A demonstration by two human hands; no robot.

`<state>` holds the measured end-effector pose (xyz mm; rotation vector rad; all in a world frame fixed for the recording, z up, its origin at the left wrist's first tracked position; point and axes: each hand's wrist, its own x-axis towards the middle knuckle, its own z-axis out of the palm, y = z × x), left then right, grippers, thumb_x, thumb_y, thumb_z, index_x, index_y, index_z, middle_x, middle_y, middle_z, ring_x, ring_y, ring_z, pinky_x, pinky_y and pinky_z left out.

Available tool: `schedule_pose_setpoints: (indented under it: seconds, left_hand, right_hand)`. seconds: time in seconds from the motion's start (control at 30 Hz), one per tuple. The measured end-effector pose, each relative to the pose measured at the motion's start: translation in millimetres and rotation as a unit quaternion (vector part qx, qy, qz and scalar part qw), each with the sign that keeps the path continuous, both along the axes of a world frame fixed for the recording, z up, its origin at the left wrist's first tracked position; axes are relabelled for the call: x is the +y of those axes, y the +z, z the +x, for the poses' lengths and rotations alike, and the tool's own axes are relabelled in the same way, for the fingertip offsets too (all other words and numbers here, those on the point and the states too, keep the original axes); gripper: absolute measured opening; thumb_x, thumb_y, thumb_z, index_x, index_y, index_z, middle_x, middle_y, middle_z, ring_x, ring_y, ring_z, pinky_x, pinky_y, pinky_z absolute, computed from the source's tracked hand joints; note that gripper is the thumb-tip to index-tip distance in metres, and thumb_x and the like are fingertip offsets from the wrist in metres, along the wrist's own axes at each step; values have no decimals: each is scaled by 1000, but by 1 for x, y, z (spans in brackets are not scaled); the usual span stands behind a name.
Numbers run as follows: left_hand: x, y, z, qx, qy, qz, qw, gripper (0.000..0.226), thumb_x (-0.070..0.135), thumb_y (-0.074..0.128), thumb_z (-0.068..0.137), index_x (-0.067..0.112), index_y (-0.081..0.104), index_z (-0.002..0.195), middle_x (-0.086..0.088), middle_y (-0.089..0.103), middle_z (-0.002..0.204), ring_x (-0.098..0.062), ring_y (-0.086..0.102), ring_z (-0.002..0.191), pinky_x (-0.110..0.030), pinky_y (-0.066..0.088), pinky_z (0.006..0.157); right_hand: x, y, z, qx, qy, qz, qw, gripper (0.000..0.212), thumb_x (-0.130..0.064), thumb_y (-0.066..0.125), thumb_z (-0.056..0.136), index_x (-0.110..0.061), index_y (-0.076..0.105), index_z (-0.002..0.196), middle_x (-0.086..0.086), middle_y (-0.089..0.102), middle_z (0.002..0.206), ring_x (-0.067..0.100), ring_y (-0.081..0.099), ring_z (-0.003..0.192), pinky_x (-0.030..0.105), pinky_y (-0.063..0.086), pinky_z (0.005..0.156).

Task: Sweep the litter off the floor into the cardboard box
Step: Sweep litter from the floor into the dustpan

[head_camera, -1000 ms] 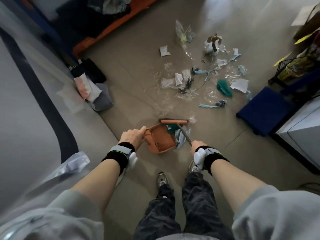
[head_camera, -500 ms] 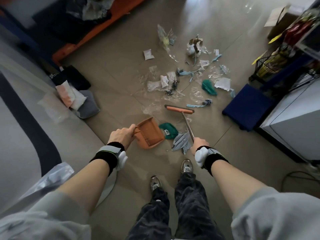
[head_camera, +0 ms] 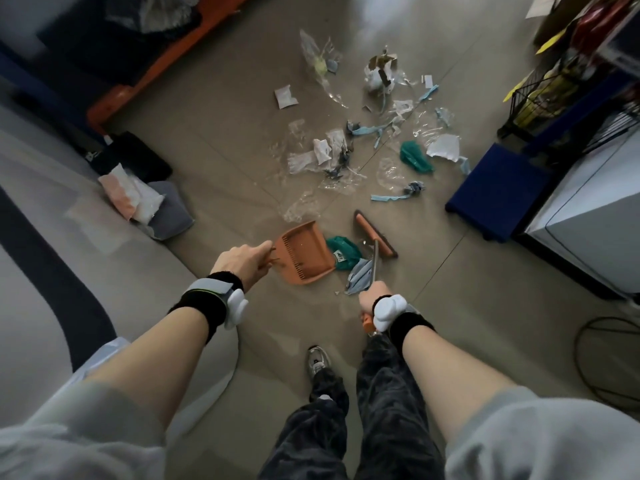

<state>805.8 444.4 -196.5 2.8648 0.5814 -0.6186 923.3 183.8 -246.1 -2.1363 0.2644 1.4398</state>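
1. Dustpan (head_camera: 304, 252), orange, sits on floor (head_camera: 221, 98) w/ its handle end in the left hand (head_camera: 242, 263); fingers curled round the handle, pan mouth facing right toward the green scrap.
2. Broom (head_camera: 375, 237): orange head on floor just right of the dustpan, metal shaft running back to the right hand (head_camera: 372, 299). Fingers wrapped round the shaft near its orange grip end.
3. Green scrap (head_camera: 343, 251) and grey-blue scraps (head_camera: 360, 275) lie between pan lip and broom head, touching or nearly touching the pan edge; can't tell which.
4. Rest of the litter (head_camera: 363, 133) spread farther ahead: clear plastic, white paper bits, blue strips, another green piece, well apart from both hands.
5. Left arm reaches fwd, wrist bent inward, back of hand up. Right arm reaches fwd closer to the body, hand low above the right leg.
6. Both wrists carry black bands w/ white devices.
7. Blue box (head_camera: 498, 192) at right; cushions (head_camera: 145, 199) at left.
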Motion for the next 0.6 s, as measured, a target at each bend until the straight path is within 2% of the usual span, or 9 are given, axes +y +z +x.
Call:
schedule_pose_setpoints:
  seconds: [0.07,0.13,0.2,0.27,0.33,0.43,0.53,0.6]
  left_hand:
    - [-4,-3,1,5,-16,-2,1000,28,36,50,93,24,45,117,-12,65,94,-38,63,83,-40,49,66]
    - [-6,-4,3,6,-22,-3,1000,28,35,50,93,24,44,118,-12,65,94,-38,63,83,-40,49,67]
    - [-7,-1,6,2,-28,-5,1000,29,35,50,93,23,44,118,-12,65,95,-38,63,84,-40,49,67]
    - [-6,3,5,-7,-18,-12,1000,29,36,51,93,22,43,118,-13,65,96,-39,62,86,-40,48,67]
    - [-3,6,2,-16,0,-19,1000,28,36,52,93,20,43,115,-14,64,95,-40,62,86,-41,48,68]
    - [1,8,-8,-15,-2,-15,1000,28,38,51,94,21,41,114,-13,64,94,-39,62,85,-41,49,68]
    - [4,10,-19,0,-33,4,999,29,41,46,96,23,40,118,-12,65,97,-37,63,86,-38,44,65]
    - [8,13,-25,11,-52,14,998,31,42,44,96,23,41,121,-11,66,98,-37,63,87,-37,44,65]
  right_hand:
    - [13,-6,-8,6,1,4,1000,17,-12,46,93,2,55,97,16,62,79,30,63,68,30,50,59]
    - [23,-9,-14,14,22,17,1000,32,-11,43,88,9,58,108,27,66,95,38,65,80,37,50,69]
    - [30,0,-20,41,28,36,998,36,-7,40,87,5,51,119,26,63,90,35,59,72,42,49,69]
    - [35,17,-27,40,37,52,997,40,-3,37,90,-2,45,129,19,57,81,31,55,66,39,45,65]
    - [34,24,-34,41,47,69,996,45,-3,36,91,-4,40,136,17,55,82,29,54,64,37,44,60]
    - [24,40,-37,48,30,78,995,49,-1,37,94,-8,33,142,14,50,79,21,49,50,24,40,44]
    - [3,59,-36,43,-9,87,995,49,3,40,95,-8,37,143,11,45,73,12,45,31,13,34,35]
    - [-11,67,-34,35,-37,98,994,50,5,42,94,-7,39,143,11,43,70,8,41,25,13,32,34]
